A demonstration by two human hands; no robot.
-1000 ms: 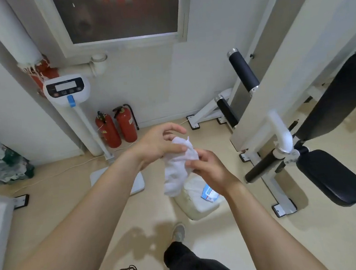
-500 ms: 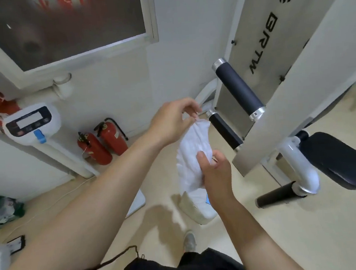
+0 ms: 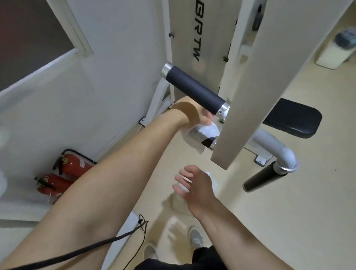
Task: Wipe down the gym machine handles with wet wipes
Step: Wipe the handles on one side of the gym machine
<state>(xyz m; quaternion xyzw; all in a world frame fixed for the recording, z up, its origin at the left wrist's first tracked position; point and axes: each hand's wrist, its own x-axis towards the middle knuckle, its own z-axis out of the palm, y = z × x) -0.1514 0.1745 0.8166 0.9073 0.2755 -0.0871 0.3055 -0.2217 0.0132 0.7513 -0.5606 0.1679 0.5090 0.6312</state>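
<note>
My left hand is stretched forward, closed on a white wet wipe wrapped over the lower black handle of the white gym machine; most of that handle is hidden by the wipe and hand. The upper black handle with chrome end caps sticks out just above my left hand. My right hand hangs lower and nearer to me, fingers spread, holding nothing. A third black grip juts from a white curved tube at the lower right.
The white machine frame slants across the middle. A black padded seat lies behind it. Two red fire extinguishers stand by the left wall. A wipes pack lies on the floor under my right hand. A black cord crosses my left arm.
My left hand has carried the wipe forward onto the lower handle. My right hand has let go of the wipe and dropped away, fingers apart. The view has tilted up and right.
</note>
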